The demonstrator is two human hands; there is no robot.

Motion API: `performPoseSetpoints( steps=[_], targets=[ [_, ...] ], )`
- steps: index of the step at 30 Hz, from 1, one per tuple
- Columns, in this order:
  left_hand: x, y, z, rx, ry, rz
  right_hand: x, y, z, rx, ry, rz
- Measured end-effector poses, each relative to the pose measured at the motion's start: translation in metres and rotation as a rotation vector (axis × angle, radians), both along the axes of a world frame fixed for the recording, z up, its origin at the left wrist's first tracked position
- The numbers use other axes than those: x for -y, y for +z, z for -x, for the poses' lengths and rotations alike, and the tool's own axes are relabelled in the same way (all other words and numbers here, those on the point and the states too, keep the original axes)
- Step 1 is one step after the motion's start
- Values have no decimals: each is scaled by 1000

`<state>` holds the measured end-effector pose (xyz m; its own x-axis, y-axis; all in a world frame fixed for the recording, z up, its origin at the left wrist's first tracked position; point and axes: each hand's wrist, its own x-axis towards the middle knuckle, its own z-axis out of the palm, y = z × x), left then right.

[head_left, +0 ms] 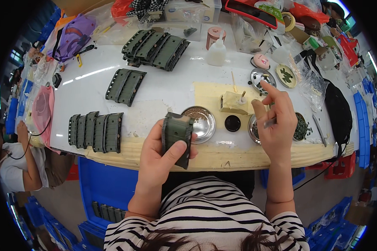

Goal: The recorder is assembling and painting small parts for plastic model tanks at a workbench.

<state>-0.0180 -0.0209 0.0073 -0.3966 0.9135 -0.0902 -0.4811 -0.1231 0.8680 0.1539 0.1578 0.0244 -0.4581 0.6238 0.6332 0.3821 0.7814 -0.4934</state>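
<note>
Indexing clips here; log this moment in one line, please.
left hand: holds curved green part | right hand: near metal dish, grip unclear | nearby: round black piece, white bottle

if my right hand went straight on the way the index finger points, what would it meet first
Your right hand would probably meet the small round metal dish with dark bits in it, though how high the hand is above it is unclear.

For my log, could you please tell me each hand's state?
Left hand: closed, holding a green part.
Right hand: partly curled; whether it holds anything is unclear.
</note>
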Motion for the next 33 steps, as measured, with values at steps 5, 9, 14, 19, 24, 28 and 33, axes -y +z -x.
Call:
performPoseSetpoints(
  steps=[5, 9, 14, 19, 24, 28, 33],
  targets=[
    [9, -7, 16, -544, 318, 138, 8, 6, -12, -81, 50, -23],
    [12, -12, 22, -811, 397, 229, 21, 11, -17, -27, 54, 68],
    [4, 2, 7, -556, 216, 229, 34, 14, -16, -31, 182, 162],
    [-5, -12, -11, -615, 101, -11, 49, 19, -9, -234, 385, 208],
    [-8, -28, -24, -558, 1, -199, 53, 36, -25, -110, 463, 243],
    [-9, -29, -28, -666, 26, -224, 60, 46, -12, -56, 482, 187],
    [-7, -35, -30, -733, 85, -218, 61, 26, -5, -62, 535, 97]
  ],
)
